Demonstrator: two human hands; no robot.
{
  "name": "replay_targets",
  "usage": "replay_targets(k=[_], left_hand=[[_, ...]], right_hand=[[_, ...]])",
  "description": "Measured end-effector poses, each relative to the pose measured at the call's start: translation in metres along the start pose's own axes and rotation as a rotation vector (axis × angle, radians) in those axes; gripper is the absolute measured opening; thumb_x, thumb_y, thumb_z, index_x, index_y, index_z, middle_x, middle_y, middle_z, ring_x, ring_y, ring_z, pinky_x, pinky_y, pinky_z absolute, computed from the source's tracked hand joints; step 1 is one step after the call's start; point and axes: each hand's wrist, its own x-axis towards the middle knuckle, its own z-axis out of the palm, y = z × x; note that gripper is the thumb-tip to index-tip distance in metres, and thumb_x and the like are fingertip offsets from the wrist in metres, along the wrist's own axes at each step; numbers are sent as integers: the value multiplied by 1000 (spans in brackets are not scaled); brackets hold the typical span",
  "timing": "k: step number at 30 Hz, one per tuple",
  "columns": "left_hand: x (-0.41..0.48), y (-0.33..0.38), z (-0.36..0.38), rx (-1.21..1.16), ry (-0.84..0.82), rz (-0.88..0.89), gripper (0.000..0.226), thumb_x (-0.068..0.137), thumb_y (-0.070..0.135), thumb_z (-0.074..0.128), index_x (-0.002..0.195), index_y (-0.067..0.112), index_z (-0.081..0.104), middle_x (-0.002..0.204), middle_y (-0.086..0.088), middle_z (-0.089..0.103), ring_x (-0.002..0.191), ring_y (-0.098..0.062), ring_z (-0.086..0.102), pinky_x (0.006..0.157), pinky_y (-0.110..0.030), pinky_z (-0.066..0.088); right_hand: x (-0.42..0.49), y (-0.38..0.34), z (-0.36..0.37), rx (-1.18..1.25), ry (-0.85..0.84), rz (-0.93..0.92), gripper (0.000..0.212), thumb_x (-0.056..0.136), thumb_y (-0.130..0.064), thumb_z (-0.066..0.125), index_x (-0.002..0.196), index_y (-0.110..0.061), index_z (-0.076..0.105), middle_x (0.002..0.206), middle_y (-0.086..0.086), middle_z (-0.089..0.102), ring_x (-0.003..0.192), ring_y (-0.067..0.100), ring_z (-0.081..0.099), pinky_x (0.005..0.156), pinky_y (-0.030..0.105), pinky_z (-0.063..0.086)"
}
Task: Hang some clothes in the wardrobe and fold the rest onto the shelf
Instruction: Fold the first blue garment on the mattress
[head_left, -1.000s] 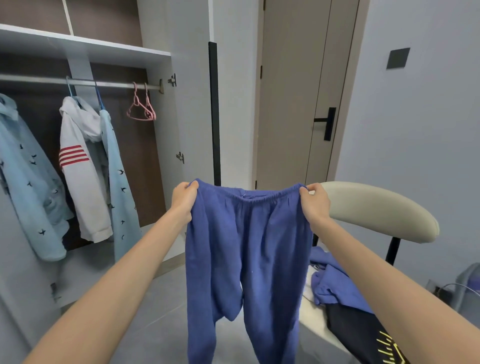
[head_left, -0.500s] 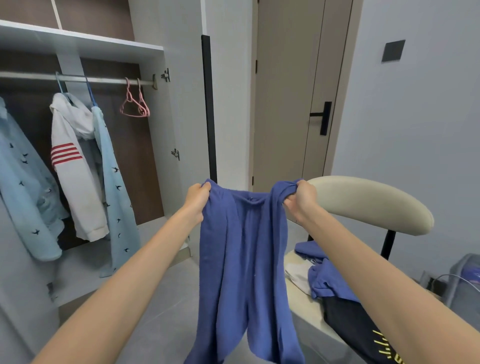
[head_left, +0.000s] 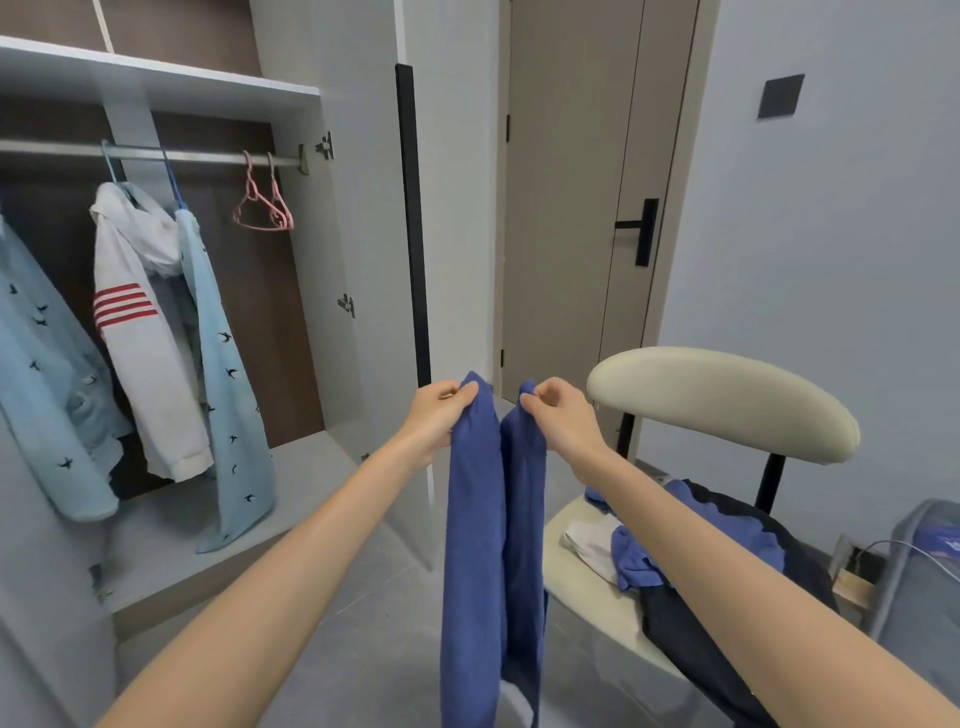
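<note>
Blue trousers (head_left: 491, 525) hang in front of me, folded lengthwise so both legs drop side by side. My left hand (head_left: 439, 413) pinches one top corner of the waistband and my right hand (head_left: 558, 415) pinches the other, the two hands almost touching. The open wardrobe (head_left: 291, 98) stands at the left, its rail (head_left: 208, 156) carrying a white hoodie with red stripes (head_left: 140, 322), two light blue bird-print shirts (head_left: 228, 374) and two empty pink hangers (head_left: 262, 205). More clothes, blue (head_left: 696, 540), white and black, lie piled on the chair seat.
A cream chair (head_left: 722, 400) stands at the right, close to my right arm. The wardrobe's open door (head_left: 374, 234) and a closed room door (head_left: 592, 197) are straight ahead. A grey bag (head_left: 924, 561) sits at the far right. The wardrobe floor shelf (head_left: 171, 540) lies under the hung clothes.
My hands have come together, bringing the two ends of the waistband side by side, so the trousers went from spread wide to folded lengthwise. The view shifted slightly.
</note>
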Motion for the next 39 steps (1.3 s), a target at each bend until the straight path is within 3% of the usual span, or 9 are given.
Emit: replay_targets(k=[4,8,13,16,19,27,30,33,39], left_hand=[[-4,-5,4,255,17,191,31,95,26,54,88,-3,61,86,-21,63,80,-23,58,76,-43,54],[-4,-5,5,415,28,344,32,95,27,55,65,16,56,60,8,55,58,-3,49,55,-13,37],[-5,-5,5,467,8,401,36,96,26,54,60,25,56,49,19,53,52,3,49,50,-10,33],[-4,-4,4,437,-47,377,35,98,23,50,71,5,63,59,3,53,59,-11,43,59,-27,36],[-4,-2,2,400,-98,354,33,100,20,45,85,-2,64,72,-9,55,70,-18,46,67,-33,42],[-8,5,8,253,-204,293,30,102,25,38,90,6,58,81,-4,52,83,-16,51,76,-26,52],[-13,7,13,147,-241,227,34,99,38,43,98,12,64,97,-5,66,96,-16,61,85,-29,53],[-14,5,15,220,-227,280,21,95,38,52,93,22,66,96,4,68,96,-11,62,89,-33,51],[-11,2,12,220,-185,287,27,100,20,45,96,-2,60,85,-10,54,81,-17,50,81,-37,49]], right_hand=[[-6,-5,1,-36,13,-84,17,93,-25,57,88,-9,59,80,0,63,71,8,54,61,19,42],[-11,-13,0,-54,-12,-182,21,94,-24,54,91,-6,65,87,3,68,79,14,59,66,21,43],[-12,-17,0,-67,-72,-213,17,95,-21,53,98,-10,66,96,1,69,93,17,62,79,33,52],[-11,-17,-3,-81,-128,-162,20,96,-13,47,105,-11,64,101,5,67,91,18,63,77,34,56],[-12,-18,-8,120,-253,-70,33,93,4,33,103,-7,63,95,10,66,83,15,65,65,28,59],[-12,-19,-10,23,-42,-301,10,80,-2,67,80,-11,65,83,12,64,67,26,65,57,30,58],[-10,-16,-9,-24,-8,-321,11,76,-7,73,78,-14,64,81,8,63,61,19,59,60,24,53],[-9,-13,-7,-34,18,-333,15,74,-13,77,80,-13,63,82,6,63,66,12,54,64,21,48],[-10,-7,-12,-8,-46,-307,28,69,-11,80,84,-16,57,84,-3,60,69,8,50,65,14,44]])
